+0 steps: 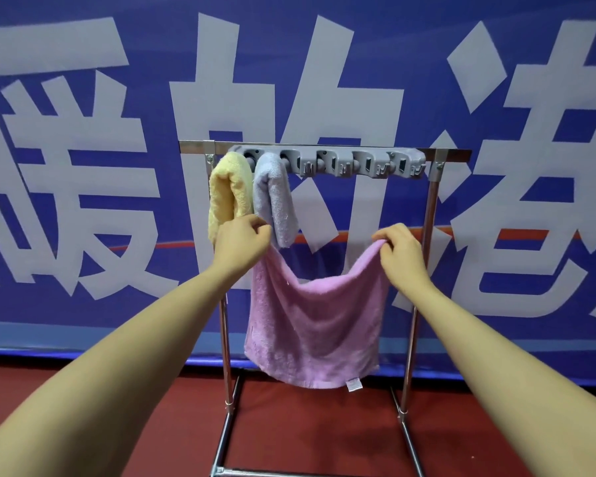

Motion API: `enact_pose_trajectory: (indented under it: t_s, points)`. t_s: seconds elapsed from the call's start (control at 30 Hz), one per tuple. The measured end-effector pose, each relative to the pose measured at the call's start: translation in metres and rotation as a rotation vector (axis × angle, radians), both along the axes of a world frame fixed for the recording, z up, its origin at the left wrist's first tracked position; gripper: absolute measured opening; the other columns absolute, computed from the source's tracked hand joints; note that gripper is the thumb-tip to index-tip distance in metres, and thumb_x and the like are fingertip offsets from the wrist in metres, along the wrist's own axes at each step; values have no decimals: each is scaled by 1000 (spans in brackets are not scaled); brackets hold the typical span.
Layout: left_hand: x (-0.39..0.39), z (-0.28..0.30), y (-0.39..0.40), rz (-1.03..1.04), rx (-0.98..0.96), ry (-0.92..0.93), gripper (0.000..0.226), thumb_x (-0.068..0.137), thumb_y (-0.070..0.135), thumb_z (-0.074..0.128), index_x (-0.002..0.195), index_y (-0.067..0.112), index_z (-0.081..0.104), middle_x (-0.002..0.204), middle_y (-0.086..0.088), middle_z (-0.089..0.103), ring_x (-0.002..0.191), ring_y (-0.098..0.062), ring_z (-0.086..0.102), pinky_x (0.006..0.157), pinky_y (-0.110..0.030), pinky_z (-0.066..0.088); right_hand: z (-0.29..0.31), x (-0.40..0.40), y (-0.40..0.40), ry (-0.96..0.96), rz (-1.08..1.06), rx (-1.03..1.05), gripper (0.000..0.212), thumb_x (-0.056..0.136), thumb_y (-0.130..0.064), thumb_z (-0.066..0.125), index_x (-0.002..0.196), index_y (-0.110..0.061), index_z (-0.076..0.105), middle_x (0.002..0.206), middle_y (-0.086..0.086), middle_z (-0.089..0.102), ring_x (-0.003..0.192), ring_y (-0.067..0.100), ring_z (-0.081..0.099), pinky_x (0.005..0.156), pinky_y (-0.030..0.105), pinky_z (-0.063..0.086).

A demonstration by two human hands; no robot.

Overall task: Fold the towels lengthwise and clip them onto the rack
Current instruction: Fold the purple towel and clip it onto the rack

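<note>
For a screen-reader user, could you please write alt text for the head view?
Two hands, left hand and right hand, hold a pink towel by its top corners, sagging open before a metal rack. A yellow towel and a grey towel hang folded from the grey clip strip.

The single head-worn wide-angle camera is facing forward and slightly downward, close behind both outstretched arms, viewing the rack (pixel 324 151) head-on against the blue banner (pixel 83 132).
</note>
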State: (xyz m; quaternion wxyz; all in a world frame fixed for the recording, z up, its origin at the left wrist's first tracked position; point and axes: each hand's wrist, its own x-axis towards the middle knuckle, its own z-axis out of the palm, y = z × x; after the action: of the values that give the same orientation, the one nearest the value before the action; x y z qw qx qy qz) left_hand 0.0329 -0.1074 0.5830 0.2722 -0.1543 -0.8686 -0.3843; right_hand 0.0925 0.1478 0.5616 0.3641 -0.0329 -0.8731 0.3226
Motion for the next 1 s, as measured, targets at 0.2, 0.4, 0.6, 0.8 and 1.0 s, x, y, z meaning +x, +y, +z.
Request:
enact_pose_trajectory:
  t_s: [0.2,0.4,0.6,0.8,1.0]
  points:
    - [3,-6,36,-153,-153,129,22,89,8,51,98,9,71,97,-5,73,93,-26,65,79,-39,51,5,-4,-31,101,111,250,22,86,-1,53,92,-14,70,93,-2,67,91,17,50,78,28,27]
    - [25,-3,57,-333,-119,117,23,93,14,49,114,8,50,78,2,63,84,-28,62,72,-37,48,6,-7,-51,70,170,193,6,85,-15,63,81,-19,65,83,-6,64,87,17,50,73,26,21]
    - [29,-2,60,-471,-213,56,22,96,21,47,111,6,40,98,-8,66,90,-26,60,71,-30,41,1,-4,-48,-19,260,-78,7,81,-14,69,80,-19,64,87,4,63,81,17,56,73,30,47]
    - [25,-2,60,-479,-340,5,15,92,1,41,106,3,37,91,-16,65,83,-33,59,68,-32,39,1,0,-46,2,298,-81,7,80,-13,70,79,-12,63,82,-1,65,76,14,58,68,30,49]
    - [26,-6,59,-515,-443,-20,11,95,6,40,103,7,33,88,-18,64,78,-32,58,65,-33,39,2,2,-46,-47,323,-5,18,81,-8,67,97,-13,59,75,0,55,63,9,45,61,18,40]
